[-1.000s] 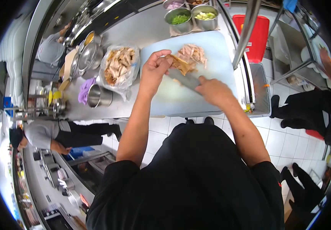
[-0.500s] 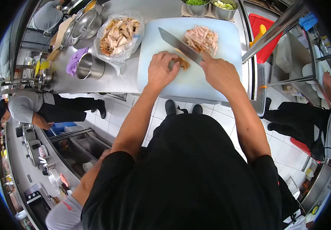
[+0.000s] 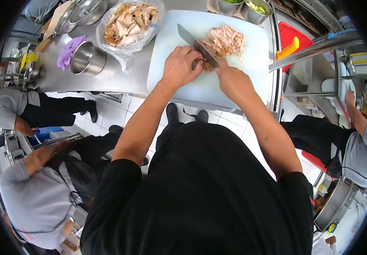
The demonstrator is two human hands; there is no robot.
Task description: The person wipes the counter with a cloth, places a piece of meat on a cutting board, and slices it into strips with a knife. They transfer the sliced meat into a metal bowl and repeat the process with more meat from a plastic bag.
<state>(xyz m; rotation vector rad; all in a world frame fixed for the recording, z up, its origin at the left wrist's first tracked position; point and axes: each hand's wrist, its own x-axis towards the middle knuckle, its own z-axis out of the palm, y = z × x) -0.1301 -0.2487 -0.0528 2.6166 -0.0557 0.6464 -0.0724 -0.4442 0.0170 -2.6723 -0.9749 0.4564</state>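
Left hand (image 3: 180,67) curled down on a meat piece (image 3: 207,66) mid cutting board (image 3: 170,85), mostly hidden beneath (fingers bent, pressing). Right hand (image 3: 233,80) clenched round the cleaver (image 3: 196,42), handle unseen. Bare board nearer the counter edge; sliced meat (image 3: 227,40) just beyond.

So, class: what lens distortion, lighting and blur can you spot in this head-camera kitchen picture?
Head view: fisheye lens bends the steel counter and rail, with black vignette at the corners; bright even overhead light, mild glare on the white cutting board; hands, knife and sliced meat fairly sharp; edges softer.
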